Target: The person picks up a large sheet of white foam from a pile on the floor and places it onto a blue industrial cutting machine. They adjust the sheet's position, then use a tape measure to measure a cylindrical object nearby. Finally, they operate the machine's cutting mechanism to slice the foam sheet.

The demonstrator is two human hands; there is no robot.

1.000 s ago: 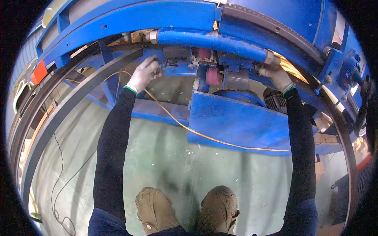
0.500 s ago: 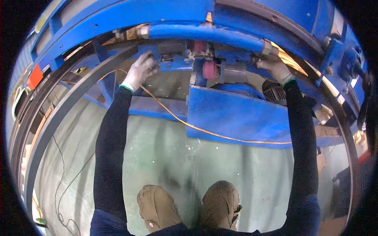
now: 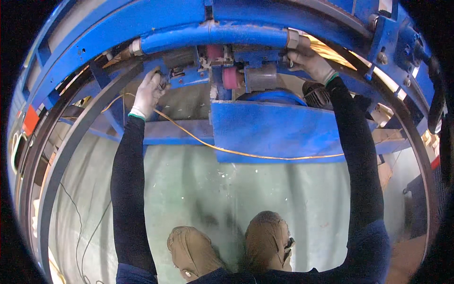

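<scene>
My left hand [image 3: 148, 93], in a white knit glove with a green cuff edge, is closed at the left end of a blue metal bracket [image 3: 191, 79]. A small dark metallic part [image 3: 163, 81] shows at its fingers; its kind cannot be made out. My right hand [image 3: 310, 66], gloved alike, has its fingers curled around something dark at the right end of the mechanism, just below a hex nut [image 3: 293, 39]. Between the hands sit a pink wheel [image 3: 230, 77] and a grey cylinder [image 3: 261, 77]. A thick blue tube [image 3: 213, 36] spans above them.
A blue panel [image 3: 276, 130] stands below the mechanism, with an orange cable [image 3: 198, 140] slung across it. A curved grey rail [image 3: 61, 165] runs down the left. Ribbed dark motor housing [image 3: 316, 94] lies beneath my right hand. Thin black cables trail over the green floor [image 3: 189, 184].
The machine appears shifted left and slightly up in the view. Both hands have shifted left with it, staying at the two ends of the mechanism.
</scene>
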